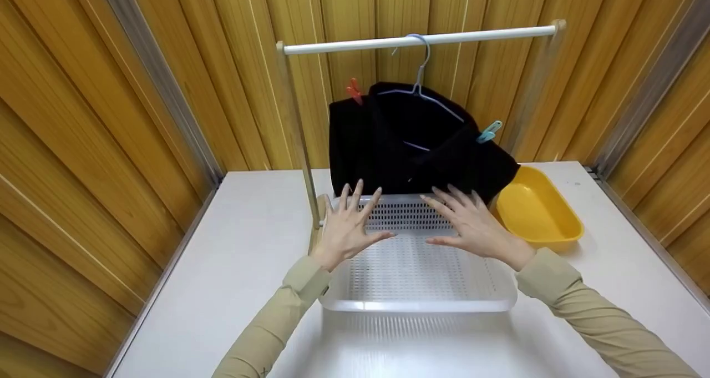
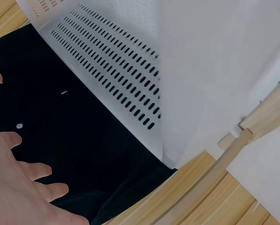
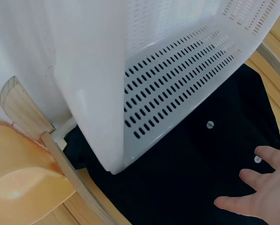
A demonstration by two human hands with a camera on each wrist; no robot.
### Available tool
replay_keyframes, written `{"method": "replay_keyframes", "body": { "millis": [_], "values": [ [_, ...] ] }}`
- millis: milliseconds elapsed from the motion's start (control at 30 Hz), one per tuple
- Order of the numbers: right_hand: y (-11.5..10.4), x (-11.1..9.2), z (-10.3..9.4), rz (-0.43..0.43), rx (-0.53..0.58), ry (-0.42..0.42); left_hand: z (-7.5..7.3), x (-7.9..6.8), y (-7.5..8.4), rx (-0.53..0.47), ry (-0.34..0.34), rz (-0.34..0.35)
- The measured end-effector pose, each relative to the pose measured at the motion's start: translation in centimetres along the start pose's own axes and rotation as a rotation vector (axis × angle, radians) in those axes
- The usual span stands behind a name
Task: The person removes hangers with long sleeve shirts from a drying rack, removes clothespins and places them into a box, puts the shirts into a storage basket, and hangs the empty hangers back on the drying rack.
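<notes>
A black shirt (image 1: 358, 150) with small white buttons hangs on a light purple wire hanger (image 1: 420, 72). One red clothespin (image 1: 354, 91) sits on its left shoulder area in the head view, and a teal clothespin (image 1: 490, 132) on the right. Over the white perforated basket (image 1: 419, 306), both hands are held with fingers spread. My left hand (image 1: 345, 229) is near the basket's left side, palm facing the shirt in the left wrist view. Opposite it, my right hand (image 1: 481, 231) has its fingertips near the shirt's lower front. Neither hand holds anything; whether fingertips touch the cloth I cannot tell.
The hanger hooks over the white rail (image 1: 488, 36) of a rack with wooden posts (image 1: 297, 128). Right of the basket, a yellow basin (image 1: 541, 208) stands on the white table (image 1: 244, 267). Wood-patterned walls (image 1: 233, 45) enclose the back and sides.
</notes>
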State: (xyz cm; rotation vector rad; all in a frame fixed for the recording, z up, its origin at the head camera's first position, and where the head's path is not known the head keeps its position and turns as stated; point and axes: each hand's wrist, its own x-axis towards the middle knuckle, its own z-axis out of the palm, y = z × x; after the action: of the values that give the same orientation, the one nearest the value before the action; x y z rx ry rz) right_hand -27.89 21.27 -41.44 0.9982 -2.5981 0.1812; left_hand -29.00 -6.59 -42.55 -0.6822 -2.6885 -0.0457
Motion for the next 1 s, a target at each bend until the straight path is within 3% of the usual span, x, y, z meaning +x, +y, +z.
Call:
{"method": "replay_keyframes", "body": {
  "millis": [167, 467, 667, 1000],
  "values": [
    [0.2, 0.2, -0.2, -0.026, 0.036, 0.086, -0.2, 0.3, -0.2, -0.028, 0.034, 0.004],
    [0.3, 1.4, -0.8, -0.141, 0.125, 0.346, -0.9, 1.1, -0.9, -0.104, 0.203, 0.01],
    [0.4, 2.2, -1.7, -0.213, 0.19, 0.575, -1.2, 1.3, -1.8, -0.162, 0.224, -0.05],
    [1.1, 2.4, -3.4, -0.187, 0.246, 0.796, -1.5, 1.5, -3.1, -0.181, 0.271, -0.107]
  ]
}}
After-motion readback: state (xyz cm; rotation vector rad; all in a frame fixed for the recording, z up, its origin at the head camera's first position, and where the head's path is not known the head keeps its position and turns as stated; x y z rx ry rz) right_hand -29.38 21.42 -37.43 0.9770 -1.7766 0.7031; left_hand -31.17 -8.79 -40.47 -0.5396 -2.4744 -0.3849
